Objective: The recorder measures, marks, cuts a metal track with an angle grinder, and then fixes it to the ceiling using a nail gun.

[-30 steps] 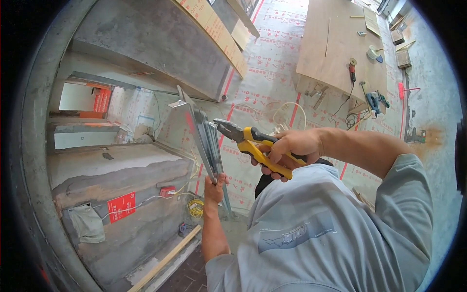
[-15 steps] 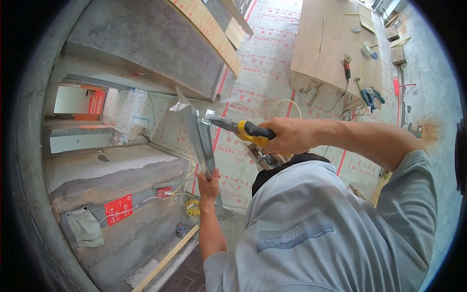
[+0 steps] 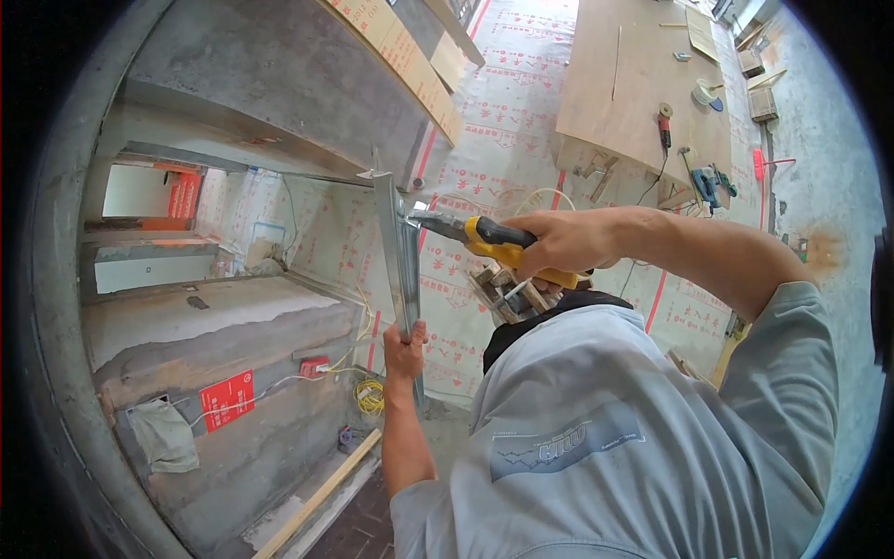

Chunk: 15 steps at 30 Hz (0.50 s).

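My left hand (image 3: 405,349) is closed round a long, thin galvanized metal channel (image 3: 399,256), which stands nearly upright in front of me. At its far end a bent flap of metal sticks out. In my right hand (image 3: 577,244) are tin snips (image 3: 486,244) with yellow and black handles. Their jaws point left and meet the channel's right edge near its upper end, where a small bright piece of metal is folded out. Just how far the blades are over the edge I cannot tell.
A plywood worktable (image 3: 596,102) at the far right bears an angle grinder (image 3: 665,126) and other tools. Printed protective sheeting (image 3: 507,121) covers the floor. At left is a rough cement ledge (image 3: 214,317), with a coil of yellow cable (image 3: 370,396) and a wooden strip (image 3: 317,494) nearby.
The channel has swung more upright, its far end moving right and down. The snips and my right hand have shifted slightly right, and the yellow handle now shows farther from the black one.
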Each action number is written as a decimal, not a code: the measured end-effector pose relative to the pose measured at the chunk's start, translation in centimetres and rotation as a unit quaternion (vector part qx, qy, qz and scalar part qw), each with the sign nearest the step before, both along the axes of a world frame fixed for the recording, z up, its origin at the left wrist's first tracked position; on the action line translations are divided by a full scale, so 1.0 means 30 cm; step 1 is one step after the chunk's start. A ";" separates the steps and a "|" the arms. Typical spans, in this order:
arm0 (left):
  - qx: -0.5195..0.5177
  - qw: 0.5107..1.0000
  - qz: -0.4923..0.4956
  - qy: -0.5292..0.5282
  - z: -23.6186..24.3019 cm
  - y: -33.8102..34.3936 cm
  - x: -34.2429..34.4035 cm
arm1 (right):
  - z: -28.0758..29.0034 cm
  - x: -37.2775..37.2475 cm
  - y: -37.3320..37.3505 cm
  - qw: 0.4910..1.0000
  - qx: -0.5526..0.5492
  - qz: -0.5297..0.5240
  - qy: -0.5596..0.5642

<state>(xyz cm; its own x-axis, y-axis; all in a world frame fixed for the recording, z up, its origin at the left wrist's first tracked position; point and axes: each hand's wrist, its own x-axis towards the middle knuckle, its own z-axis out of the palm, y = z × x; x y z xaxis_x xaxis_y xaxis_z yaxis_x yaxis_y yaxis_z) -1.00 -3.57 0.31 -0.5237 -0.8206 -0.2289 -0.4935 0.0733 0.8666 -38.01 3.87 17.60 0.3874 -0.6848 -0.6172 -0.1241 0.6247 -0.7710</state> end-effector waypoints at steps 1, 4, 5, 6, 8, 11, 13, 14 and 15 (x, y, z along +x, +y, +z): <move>0.005 1.000 -0.003 0.003 0.002 0.000 -0.001 | 0.005 0.000 -0.001 1.000 -0.007 -0.005 0.000; 0.038 0.999 0.011 0.016 -0.013 0.006 0.010 | 0.002 0.002 0.002 0.999 0.010 0.018 -0.043; 0.038 0.999 0.011 0.016 -0.014 0.010 0.015 | -0.006 0.004 0.002 0.999 0.009 0.019 -0.043; 0.027 0.999 0.006 0.017 -0.014 0.011 0.016 | -0.018 0.007 0.000 1.000 -0.008 0.023 -0.019; 0.016 1.000 -0.001 0.020 -0.010 0.016 0.020 | -0.020 0.012 -0.001 0.999 -0.026 0.026 0.006; 0.025 0.999 0.006 0.030 -0.007 0.019 0.008 | -0.009 0.011 0.007 0.999 -0.021 0.034 0.027; 0.005 1.000 0.009 0.024 -0.018 0.010 0.018 | -0.029 0.022 0.016 0.997 0.046 -0.013 -0.057; 0.005 1.000 0.008 0.023 -0.029 0.007 0.015 | -0.053 0.019 0.026 0.997 0.045 -0.013 -0.057; -0.017 1.000 0.009 0.017 -0.038 0.014 0.016 | -0.072 0.021 0.044 0.986 0.089 -0.027 -0.141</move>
